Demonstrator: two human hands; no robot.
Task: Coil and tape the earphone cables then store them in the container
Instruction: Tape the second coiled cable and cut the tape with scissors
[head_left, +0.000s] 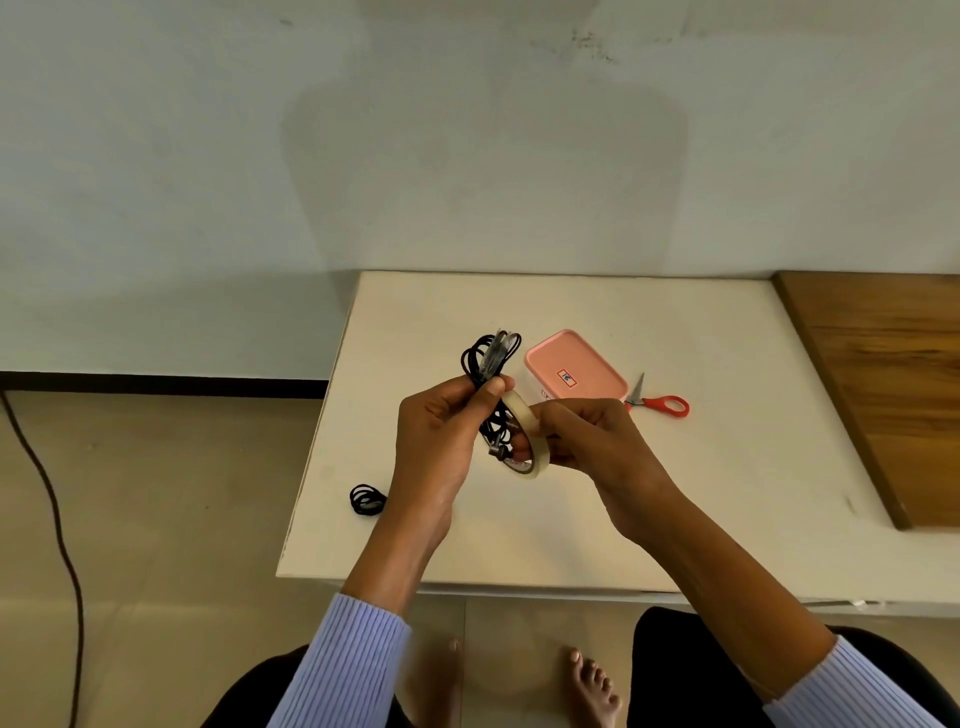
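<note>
Pinching glossy black coiled earphone cable (491, 364) in left hand (441, 441), right hand (587, 441) gripping round beige tape roll (524, 423).

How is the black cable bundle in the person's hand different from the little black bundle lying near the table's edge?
The held bundle is larger and looser, with an earpiece dangling below; the small bundle is tight and compact. The held bundle is gripped upright in the left hand, beside the tape roll in the right hand; the small bundle lies flat on the table, untouched. Both are coiled black cable.
</note>
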